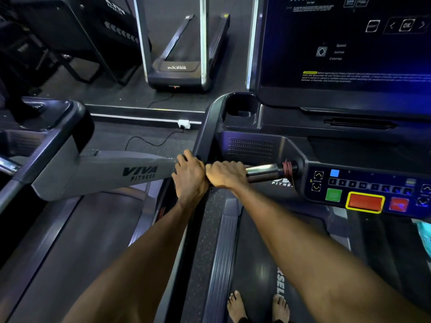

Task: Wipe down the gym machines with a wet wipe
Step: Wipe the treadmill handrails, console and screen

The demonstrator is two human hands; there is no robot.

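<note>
I stand barefoot on a treadmill belt. A shiny metal handlebar runs from the dark left side rail to the console. My right hand is wrapped around this bar at its left end. My left hand grips the side rail just beside it, touching the right hand. No wet wipe shows in either hand; anything under the fingers is hidden. Red wire is wound around the bar's right end.
The console has green, red and yellow-framed buttons, a cup holder and a big dark screen above. A grey neighbouring treadmill arm marked VIVA FITNESS lies at left. A mirror behind shows another treadmill. A bluish packet sits at the right edge.
</note>
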